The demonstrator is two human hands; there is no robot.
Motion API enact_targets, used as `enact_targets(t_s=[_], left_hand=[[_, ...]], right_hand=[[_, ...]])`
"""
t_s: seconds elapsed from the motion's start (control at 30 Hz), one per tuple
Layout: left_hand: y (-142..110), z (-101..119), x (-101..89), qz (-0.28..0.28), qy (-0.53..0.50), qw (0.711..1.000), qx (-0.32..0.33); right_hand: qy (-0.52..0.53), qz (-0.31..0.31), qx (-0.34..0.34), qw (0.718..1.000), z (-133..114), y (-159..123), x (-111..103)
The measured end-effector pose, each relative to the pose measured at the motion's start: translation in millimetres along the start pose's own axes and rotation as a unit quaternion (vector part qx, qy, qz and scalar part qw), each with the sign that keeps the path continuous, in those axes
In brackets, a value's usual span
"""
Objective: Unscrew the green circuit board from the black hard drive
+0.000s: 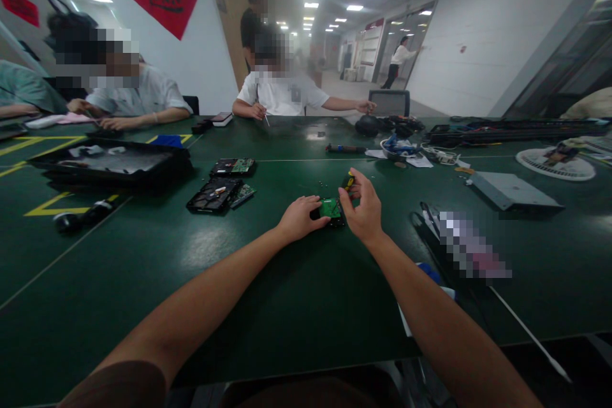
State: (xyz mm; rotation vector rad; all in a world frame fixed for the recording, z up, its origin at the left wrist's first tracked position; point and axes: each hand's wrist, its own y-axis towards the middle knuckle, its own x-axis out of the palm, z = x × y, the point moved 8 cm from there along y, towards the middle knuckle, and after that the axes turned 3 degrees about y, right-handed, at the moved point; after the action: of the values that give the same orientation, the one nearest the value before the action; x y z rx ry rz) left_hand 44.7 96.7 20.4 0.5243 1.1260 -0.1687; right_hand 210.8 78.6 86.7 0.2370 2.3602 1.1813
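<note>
Just below and right of the frame's centre, a green-boarded device lies on the table, its left end held between thumb and fingers of the left hand. The right hand grips a yellow-and-black screwdriver beside it. A black casing sits left of centre; a gray metal box, right.

Your left forearm and right forearm reach forward, slanting inward — left hand low, palm down, thumb parted from the fingers; right hand near it, fingertips pointing up, thumb and fingers closed in a grip.
</note>
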Motion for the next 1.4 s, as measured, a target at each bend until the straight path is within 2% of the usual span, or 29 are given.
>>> enact_targets(t_s=[0.27, 0.57, 1.1, 1.4], left_hand=[[0, 0, -0.2, -0.002, 0.0, 1.0, -0.001], [0, -1, 1.3, -0.001, -0.002, 1.0, -0.003], [4, 5, -2.5, -0.033, 0.018, 0.999, -0.01], [7, -8, -9.1, -0.027, -0.062, 0.997, -0.028]], right_hand=[[0.032, -0.01, 0.036, 0.999, 10, -2, 4], [0.009, 0.009, 0.002, 1.0, 1, 0, -1], [0.008, 0.011, 0.002, 1.0, -1, 0, -1], [0.002, 0.055, -0.004, 0.999, 1, 2, -13]])
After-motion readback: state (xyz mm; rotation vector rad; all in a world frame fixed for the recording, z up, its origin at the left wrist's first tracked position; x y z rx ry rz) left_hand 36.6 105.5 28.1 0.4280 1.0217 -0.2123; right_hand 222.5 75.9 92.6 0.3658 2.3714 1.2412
